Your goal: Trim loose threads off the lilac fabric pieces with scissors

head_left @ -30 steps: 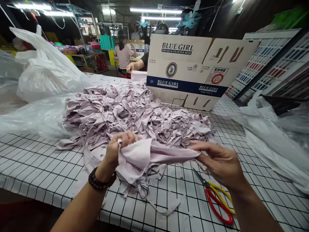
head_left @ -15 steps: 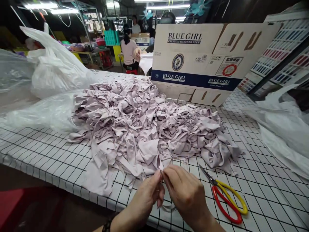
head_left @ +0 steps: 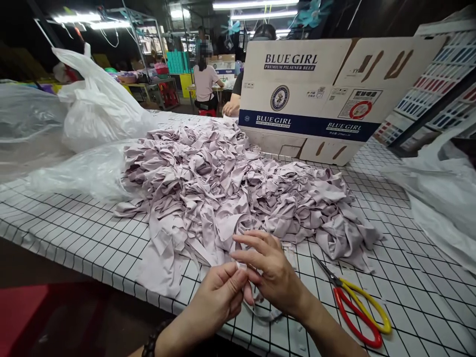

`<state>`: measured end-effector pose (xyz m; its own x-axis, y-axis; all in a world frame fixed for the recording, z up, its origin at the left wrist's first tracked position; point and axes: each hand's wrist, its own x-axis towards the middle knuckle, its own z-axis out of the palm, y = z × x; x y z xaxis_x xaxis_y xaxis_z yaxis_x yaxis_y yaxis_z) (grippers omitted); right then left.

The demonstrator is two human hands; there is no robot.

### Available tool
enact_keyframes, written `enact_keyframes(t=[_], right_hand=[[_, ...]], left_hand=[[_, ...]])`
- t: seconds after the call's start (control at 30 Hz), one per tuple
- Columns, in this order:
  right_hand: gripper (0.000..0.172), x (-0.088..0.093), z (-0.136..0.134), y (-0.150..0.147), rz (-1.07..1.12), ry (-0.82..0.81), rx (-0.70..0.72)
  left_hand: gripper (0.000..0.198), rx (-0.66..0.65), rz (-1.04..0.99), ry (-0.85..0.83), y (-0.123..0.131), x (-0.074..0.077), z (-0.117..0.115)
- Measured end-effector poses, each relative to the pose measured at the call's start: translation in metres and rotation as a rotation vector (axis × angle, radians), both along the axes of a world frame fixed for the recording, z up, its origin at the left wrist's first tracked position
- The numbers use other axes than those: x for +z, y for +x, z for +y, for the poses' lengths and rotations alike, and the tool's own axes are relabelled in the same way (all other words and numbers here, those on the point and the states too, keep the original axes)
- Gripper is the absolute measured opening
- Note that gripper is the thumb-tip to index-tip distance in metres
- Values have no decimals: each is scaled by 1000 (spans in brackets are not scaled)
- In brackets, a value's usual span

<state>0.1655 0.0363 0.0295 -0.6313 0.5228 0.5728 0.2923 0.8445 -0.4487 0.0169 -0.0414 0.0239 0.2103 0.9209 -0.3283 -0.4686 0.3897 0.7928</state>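
right hand [head_left: 273,271] pinches strip [head_left: 241,266], table [head_left: 92,238] edge

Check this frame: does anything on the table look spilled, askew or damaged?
Nothing looks damaged. The lilac fabric pile sprawls, one piece reaching the near edge of the table. The scissors lie flat beside the right hand, which with the left hand pinches a thin strip.

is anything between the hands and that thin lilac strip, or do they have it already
Nothing visible stands between. The left hand and the right hand both pinch the lilac strip directly, near the table front edge. The fabric pile lies just behind them, and the scissors lie to the right, apart from both hands.
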Motion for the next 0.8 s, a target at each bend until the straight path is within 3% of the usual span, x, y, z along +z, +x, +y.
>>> enact_keyframes(t=[0.07,0.13,0.23,0.3,0.4,0.5,0.63,0.7,0.8], right_hand=[[16,-3,6,-8,127,-18,-2],[11,-8,5,-15,195,-39,-66],[13,-17,-5,-27,142,5,-162],[19,-22,-12,-36,105,14,-177],[34,-23,-14,-29,74,-102,-117],[29,-23,-9,31,-104,-447,-222],[29,-40,-11,150,-481,-682,-938],[30,-51,-18,188,-534,-742,-1022],[34,-65,-25,206,-484,-826,-971]], left_hand=[[43,43,97,59,-5,0,-2],[41,169,280,169,-12,-1,-2],[37,356,503,332,-21,-3,2],[37,319,463,371,-24,-5,8],[40,149,200,374,-23,-12,17],[44,79,58,364,-21,-20,23],[46,45,180,352,-17,-27,24],[47,29,249,352,-13,-27,25],[48,5,334,382,-5,-27,28]])
